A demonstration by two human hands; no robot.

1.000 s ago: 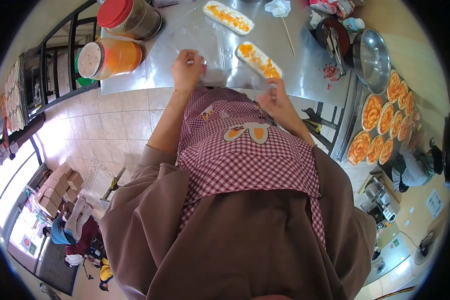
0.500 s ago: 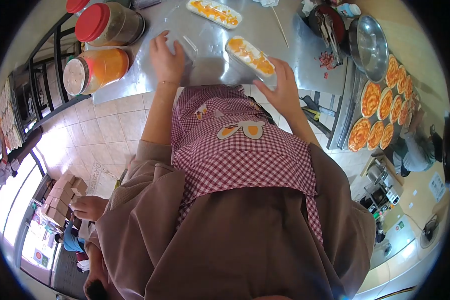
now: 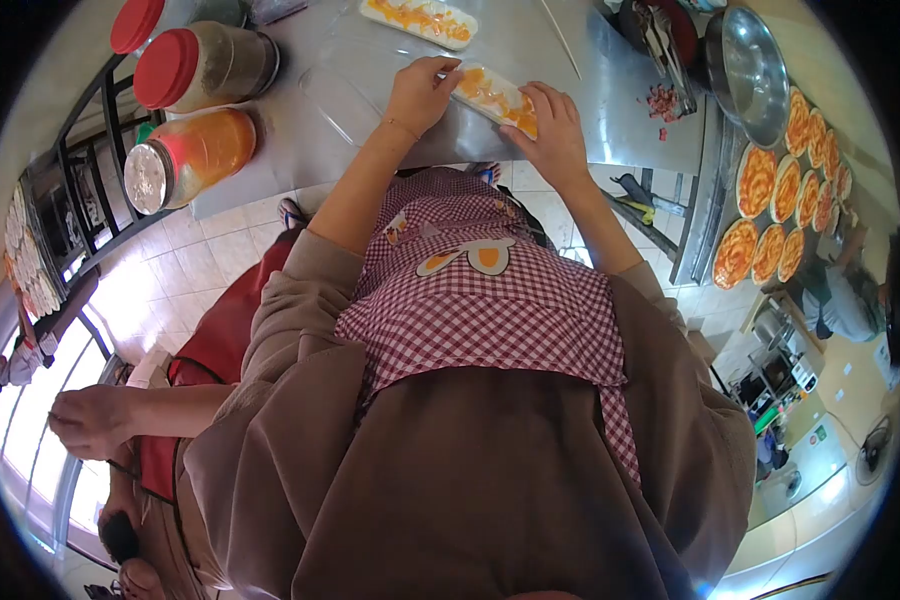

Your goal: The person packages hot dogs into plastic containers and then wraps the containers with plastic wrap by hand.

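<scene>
A small white oblong tray [image 3: 488,98] with white food and orange topping lies on the metal table between my hands. At its left end my left hand [image 3: 422,98] has thumb and fingers pinched together at the rim. My right hand [image 3: 553,130] grips the right end, thumb on the near side and fingers curled over the far side. Farther back stands a second white tray [image 3: 420,20] with the same orange topping. To the left of my left hand, a clear plastic lid [image 3: 338,105] rests on the metal.
Large jars with red lids [image 3: 210,65] and an orange-filled jar [image 3: 195,155] line the left side. A thin stick [image 3: 562,40], tongs [image 3: 667,55] and a metal bowl [image 3: 755,75] are toward the right, beside sauced pizza bases [image 3: 757,180]. Another person's hand [image 3: 95,420] shows at lower left.
My left hand has moved right, from the clear plastic to the tray's left end. My right hand has closed around the right end. The other person has come closer at left.
</scene>
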